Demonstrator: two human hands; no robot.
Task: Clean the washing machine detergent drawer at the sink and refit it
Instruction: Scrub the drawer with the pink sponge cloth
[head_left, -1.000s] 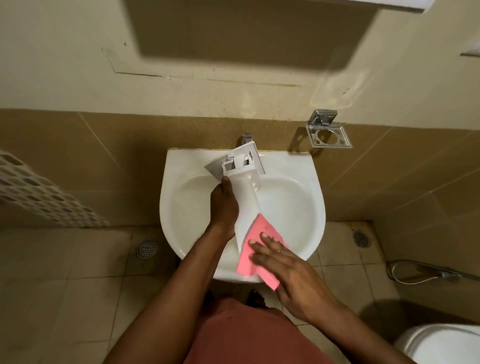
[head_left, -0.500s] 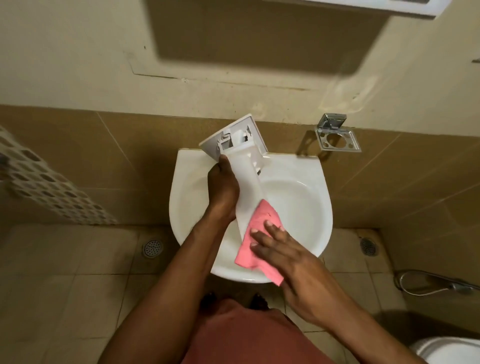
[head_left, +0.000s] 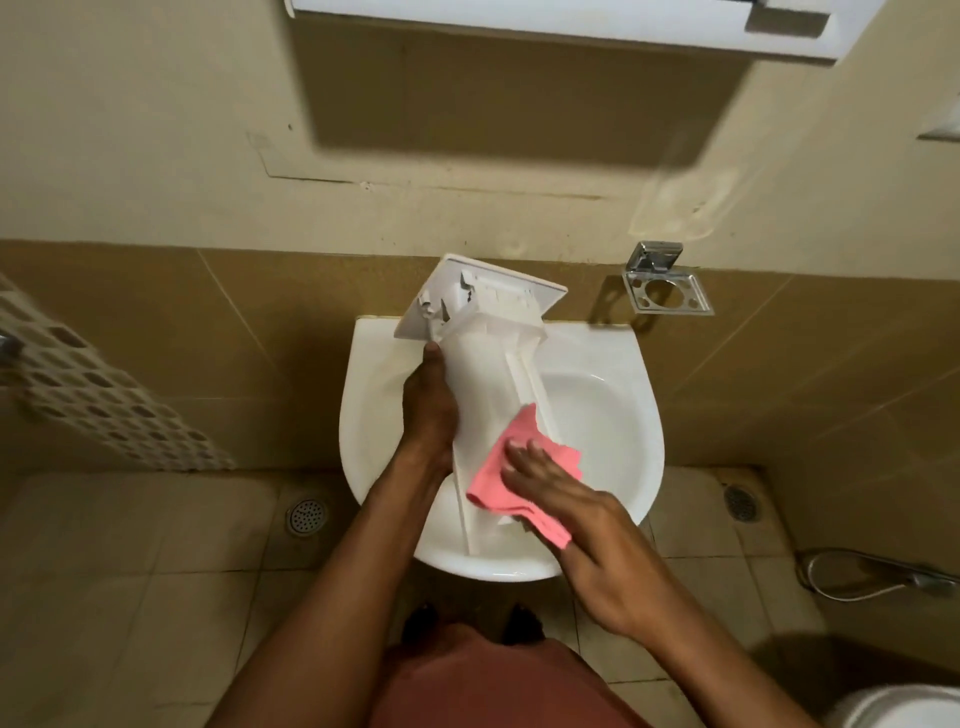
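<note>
Wiping stage, by the look of it. Held in the centre of the frame, over the white sink (head_left: 618, 415): the detergent drawer (head_left: 483, 374), tilted, with the wide front panel up toward the tiled wall (head_left: 260, 332) and the narrow end down near the front rim of the sink. Cannot tell whether resting on the sink or only hanging above it.

Gripped along its left side by the left hand (head_left: 428, 410), thumb pointing up to the panel, fingers wrapped behind and out of sight. Pressed against the lower part of the drawer: a pink cloth (head_left: 493, 480), under the right hand (head_left: 587, 530), fingers stretched out flat and a little apart, not curled round the fabric. A little blurred at the fingertips, so probably rubbing.

Possible troubles from here:
- Clamped by one hand only, and probably wet: could slip downward, knock the sink and maybe break a thin rib or clip near the panel.
- Pushing too hard with the flat palm could twist the drawer out of that one-sided grip.
- Only pinned, not held, so the cloth could slide off into the sink or onto the floor tiles (head_left: 156, 545) at the bottom of the frame.
- Impossible to judge the inner compartments, being turned away from the camera; refitting with residue left there would spoil the work.
</note>
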